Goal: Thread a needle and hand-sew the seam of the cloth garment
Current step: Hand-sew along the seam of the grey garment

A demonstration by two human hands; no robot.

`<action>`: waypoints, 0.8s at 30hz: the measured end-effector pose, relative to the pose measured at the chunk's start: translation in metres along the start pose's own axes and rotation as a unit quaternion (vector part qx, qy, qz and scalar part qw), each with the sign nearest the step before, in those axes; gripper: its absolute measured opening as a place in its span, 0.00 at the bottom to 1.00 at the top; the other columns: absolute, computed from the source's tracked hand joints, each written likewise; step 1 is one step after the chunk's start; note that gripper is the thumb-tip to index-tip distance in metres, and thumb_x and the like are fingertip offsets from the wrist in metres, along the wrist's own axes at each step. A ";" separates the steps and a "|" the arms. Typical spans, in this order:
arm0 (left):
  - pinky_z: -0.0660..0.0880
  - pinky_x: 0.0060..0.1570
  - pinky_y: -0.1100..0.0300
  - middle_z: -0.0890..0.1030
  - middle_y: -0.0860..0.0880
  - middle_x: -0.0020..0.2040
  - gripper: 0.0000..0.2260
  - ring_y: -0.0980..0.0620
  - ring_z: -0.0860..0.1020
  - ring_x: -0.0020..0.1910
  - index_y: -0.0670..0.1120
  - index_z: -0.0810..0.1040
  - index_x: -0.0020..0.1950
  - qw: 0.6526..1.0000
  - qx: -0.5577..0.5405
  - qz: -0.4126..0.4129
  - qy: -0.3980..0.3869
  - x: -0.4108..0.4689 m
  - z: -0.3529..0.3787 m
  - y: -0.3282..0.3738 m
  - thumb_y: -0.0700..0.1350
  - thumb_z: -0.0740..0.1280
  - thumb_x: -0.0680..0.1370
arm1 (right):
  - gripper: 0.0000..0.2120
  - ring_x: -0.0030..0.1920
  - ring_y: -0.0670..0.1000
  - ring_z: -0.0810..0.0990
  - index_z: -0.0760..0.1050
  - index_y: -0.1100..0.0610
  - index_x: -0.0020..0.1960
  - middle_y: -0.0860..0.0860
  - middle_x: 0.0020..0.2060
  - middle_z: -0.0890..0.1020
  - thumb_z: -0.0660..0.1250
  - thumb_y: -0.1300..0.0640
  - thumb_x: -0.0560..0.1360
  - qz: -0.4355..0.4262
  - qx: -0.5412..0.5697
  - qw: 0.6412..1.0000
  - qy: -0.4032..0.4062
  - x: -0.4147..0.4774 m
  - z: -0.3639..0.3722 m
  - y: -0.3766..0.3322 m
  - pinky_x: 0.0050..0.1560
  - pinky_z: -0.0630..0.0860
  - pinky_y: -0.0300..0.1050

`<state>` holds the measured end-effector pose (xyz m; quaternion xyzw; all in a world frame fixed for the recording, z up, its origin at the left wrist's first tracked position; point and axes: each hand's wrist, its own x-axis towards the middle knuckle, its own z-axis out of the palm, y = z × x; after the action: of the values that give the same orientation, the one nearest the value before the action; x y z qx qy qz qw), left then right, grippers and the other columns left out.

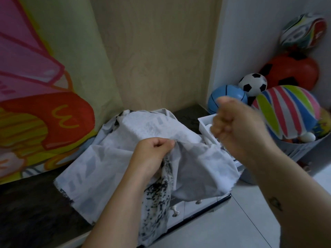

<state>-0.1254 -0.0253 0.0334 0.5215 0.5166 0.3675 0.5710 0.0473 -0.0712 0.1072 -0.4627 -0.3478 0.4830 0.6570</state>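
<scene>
Left hand [152, 153]: fingers and thumb curled tight, pinching a fold at the raw edge of the cloth garment [111, 158].
Cloth garment: pale printed fabric, spread on the dark counter [32, 203] beyond and left of the pinch. A black-speckled part hangs below it.
Right hand [234, 126]: raised up and right of the pinch, well apart, blurred. Fingers are curled in with the thumb on top; whether they hold anything cannot be told.
Needle, thread: neither visible.
White tray [206, 122]: just behind the right hand.
Balls [286, 111]: heaped beyond the right hand.
Step in hand: likely a stitch drawn out, thread pulled away from the held seam.
Next move: calls for lowering the right hand to the pinched edge and entering the needle just beside the last stitch, fold held taut.
</scene>
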 end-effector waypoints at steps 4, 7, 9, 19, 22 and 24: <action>0.75 0.60 0.46 0.86 0.48 0.45 0.05 0.46 0.82 0.51 0.51 0.85 0.44 1.000 0.019 0.014 -0.017 -0.002 0.000 0.003 0.50 0.71 0.74 | 0.04 0.25 0.38 0.69 0.78 0.47 0.48 0.43 0.25 0.68 0.68 0.51 0.74 -0.090 -0.519 0.837 -0.148 -0.007 0.005 0.027 0.28 0.66 0.29; 0.77 0.55 0.56 0.86 0.51 0.43 0.05 0.52 0.83 0.49 0.49 0.85 0.44 0.999 0.041 0.031 -0.015 -0.006 0.000 0.006 0.48 0.70 0.76 | 0.06 0.28 0.40 0.68 0.79 0.46 0.50 0.42 0.25 0.66 0.69 0.48 0.74 -0.107 -0.585 0.795 -0.117 -0.007 0.007 0.036 0.30 0.63 0.30; 0.76 0.48 0.65 0.86 0.53 0.41 0.05 0.56 0.83 0.46 0.48 0.84 0.45 0.998 0.053 0.036 -0.010 -0.009 0.000 0.009 0.46 0.69 0.76 | 0.04 0.28 0.39 0.70 0.80 0.48 0.45 0.43 0.23 0.66 0.69 0.49 0.74 -0.126 -0.580 0.798 -0.103 -0.003 0.004 0.037 0.30 0.64 0.31; 0.74 0.45 0.61 0.85 0.51 0.40 0.06 0.53 0.82 0.44 0.48 0.85 0.41 0.998 0.053 0.002 -0.025 -0.006 -0.003 0.007 0.47 0.70 0.76 | 0.05 0.26 0.43 0.65 0.76 0.55 0.41 0.49 0.25 0.68 0.66 0.56 0.76 -0.128 -0.342 0.924 -0.112 -0.001 0.005 0.031 0.33 0.68 0.33; 0.76 0.47 0.56 0.85 0.48 0.40 0.06 0.49 0.81 0.44 0.47 0.84 0.40 0.999 0.048 -0.010 -0.002 -0.003 -0.003 0.004 0.44 0.70 0.76 | 0.09 0.25 0.46 0.56 0.68 0.58 0.36 0.49 0.24 0.60 0.62 0.62 0.75 0.019 0.073 0.985 -0.156 -0.002 0.011 0.018 0.46 0.79 0.43; 0.76 0.48 0.55 0.85 0.49 0.40 0.06 0.49 0.81 0.45 0.46 0.84 0.41 0.999 0.048 -0.012 0.011 -0.001 -0.004 0.003 0.44 0.70 0.76 | 0.13 0.26 0.45 0.53 0.65 0.56 0.33 0.48 0.26 0.55 0.68 0.60 0.71 0.159 0.199 0.940 -0.227 0.000 0.005 0.010 0.36 0.79 0.42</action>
<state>-0.1287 -0.0248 0.0371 0.5379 0.5467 0.3409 0.5436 0.0400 -0.0688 0.0992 -0.2493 -0.3065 0.7329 0.5539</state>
